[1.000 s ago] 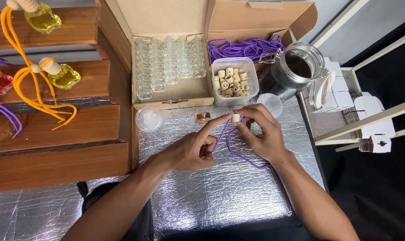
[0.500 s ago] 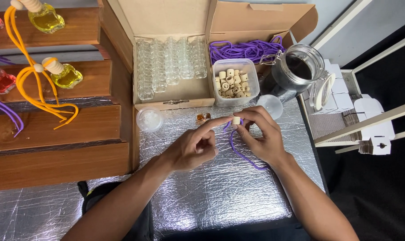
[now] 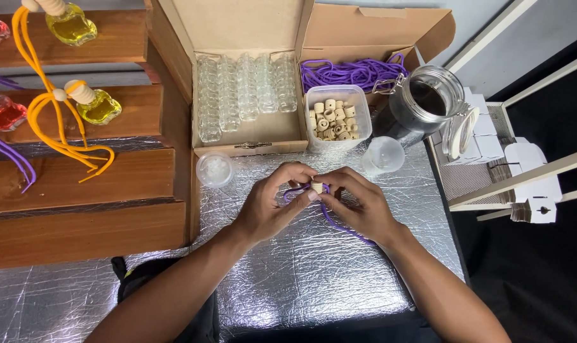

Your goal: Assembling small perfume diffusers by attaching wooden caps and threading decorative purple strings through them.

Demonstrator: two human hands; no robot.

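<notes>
One wooden bead, one purple cord, pinched between two hands' fingers.

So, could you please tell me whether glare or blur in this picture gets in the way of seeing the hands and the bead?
Head view: even light overall, no motion blur; the foil mat glints in small creases but does not wash out; the left hand and right hand are sharp, pinching a wooden bead on the purple cord; the clear bottles blend together in the box.
</notes>
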